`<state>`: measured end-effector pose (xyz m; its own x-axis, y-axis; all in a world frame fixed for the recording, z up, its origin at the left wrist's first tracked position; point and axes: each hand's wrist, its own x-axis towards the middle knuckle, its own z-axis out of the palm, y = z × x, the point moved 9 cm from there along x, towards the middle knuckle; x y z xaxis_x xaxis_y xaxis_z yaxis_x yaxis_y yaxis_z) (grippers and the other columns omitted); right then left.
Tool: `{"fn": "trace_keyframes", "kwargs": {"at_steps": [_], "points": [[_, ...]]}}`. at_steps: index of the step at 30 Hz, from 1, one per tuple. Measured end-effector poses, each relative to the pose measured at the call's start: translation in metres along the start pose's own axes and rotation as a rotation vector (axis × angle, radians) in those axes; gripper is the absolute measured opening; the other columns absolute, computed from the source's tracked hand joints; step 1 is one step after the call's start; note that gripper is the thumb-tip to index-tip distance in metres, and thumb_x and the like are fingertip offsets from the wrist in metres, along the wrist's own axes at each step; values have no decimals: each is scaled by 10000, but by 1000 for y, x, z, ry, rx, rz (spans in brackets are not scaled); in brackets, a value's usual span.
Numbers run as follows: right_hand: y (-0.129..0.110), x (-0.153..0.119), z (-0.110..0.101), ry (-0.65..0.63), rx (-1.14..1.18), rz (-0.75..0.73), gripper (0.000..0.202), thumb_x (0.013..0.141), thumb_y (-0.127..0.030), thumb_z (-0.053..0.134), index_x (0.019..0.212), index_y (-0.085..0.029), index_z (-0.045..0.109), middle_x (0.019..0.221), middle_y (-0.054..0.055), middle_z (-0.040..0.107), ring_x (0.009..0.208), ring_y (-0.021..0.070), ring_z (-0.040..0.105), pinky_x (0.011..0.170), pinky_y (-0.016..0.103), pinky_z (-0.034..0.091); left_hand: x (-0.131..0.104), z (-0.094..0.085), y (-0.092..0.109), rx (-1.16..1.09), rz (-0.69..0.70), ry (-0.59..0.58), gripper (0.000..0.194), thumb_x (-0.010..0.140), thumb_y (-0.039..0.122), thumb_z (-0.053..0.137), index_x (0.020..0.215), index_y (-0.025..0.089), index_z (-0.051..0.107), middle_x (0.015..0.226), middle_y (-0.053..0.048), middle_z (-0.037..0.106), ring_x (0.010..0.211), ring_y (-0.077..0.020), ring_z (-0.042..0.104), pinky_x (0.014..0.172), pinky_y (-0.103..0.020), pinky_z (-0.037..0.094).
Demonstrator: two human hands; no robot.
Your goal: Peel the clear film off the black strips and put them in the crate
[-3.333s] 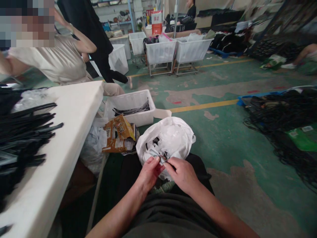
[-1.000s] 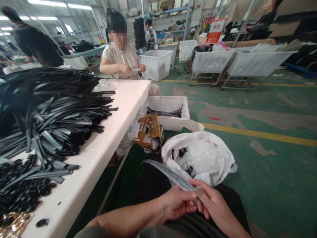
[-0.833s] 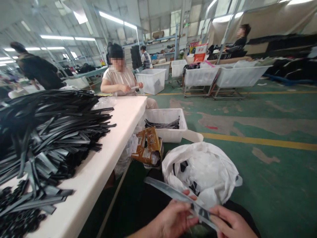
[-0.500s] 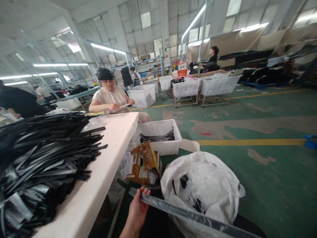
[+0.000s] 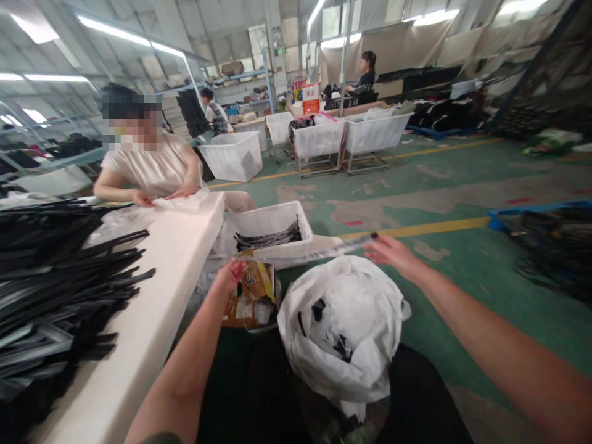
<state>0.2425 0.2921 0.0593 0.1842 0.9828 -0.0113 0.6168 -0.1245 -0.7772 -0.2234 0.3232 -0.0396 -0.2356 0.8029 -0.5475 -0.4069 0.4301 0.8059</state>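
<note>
A long, thin strip in clear plastic is stretched between my two hands, above the far rim of a white sack. Its left end is in the closed fingers of my left hand, over a torn brown carton. My right hand grips the dark other end, out over the floor to the right. Clear plastic scraps and a few black bits fill the sack, which stands by my legs. Beyond the strip, a white bin contains several black strips.
On the left, a pale table bears a large heap of black strips. A co-worker sits at its far end, hands on clear plastic. White carts stand behind. A blue tray with dark items lies at right.
My view has turned right and the co-worker appears further left. Both hands have reached forward, bringing the strip from low at the right to above the sack. My right hand has come into view.
</note>
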Motion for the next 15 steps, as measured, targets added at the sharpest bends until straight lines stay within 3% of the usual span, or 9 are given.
{"fn": "trace_keyframes", "kwargs": {"at_steps": [1,3,5,7,10,15], "points": [[-10,30,6,-15,-29,22,419,1020,-339,356,1203,-47,595,1016,193,690,801,145,680,694,217,499,14,10,23,-15,40,10,211,981,240,447,891,110,588,719,-25,643,574,-86,589,532,-179,463],[-15,78,17,-17,-111,54,505,959,-290,540,1393,-55,431,1186,205,643,960,202,659,814,272,515,36,25,53,-27,100,23,183,984,262,448,1015,123,564,784,-30,651,626,-90,615,562,-178,475],[-4,104,33,-53,-191,52,513,927,-263,610,1381,-75,461,1240,184,621,1097,237,602,948,334,474,44,33,59,-22,137,25,159,963,227,496,1104,164,532,814,-14,654,654,-98,635,580,-184,485],[20,105,53,-131,-253,55,402,924,-292,632,1278,-112,565,1241,140,623,1143,241,573,1006,393,444,40,32,43,-6,145,4,180,942,172,522,1121,181,533,834,-14,666,664,-105,649,592,-195,497],[78,75,84,-290,-326,146,280,935,-375,623,1073,-134,658,1109,65,668,1040,231,619,949,432,488,14,20,-18,43,76,-88,160,929,120,513,1064,149,594,861,-54,697,676,-121,668,597,-208,522],[190,2,108,-438,-463,492,406,941,-504,577,860,-116,665,847,50,683,813,190,656,829,388,528,-77,-16,-185,62,-320,-198,229,856,115,624,1082,145,641,1009,-109,726,794,-163,707,672,-240,568]]}}
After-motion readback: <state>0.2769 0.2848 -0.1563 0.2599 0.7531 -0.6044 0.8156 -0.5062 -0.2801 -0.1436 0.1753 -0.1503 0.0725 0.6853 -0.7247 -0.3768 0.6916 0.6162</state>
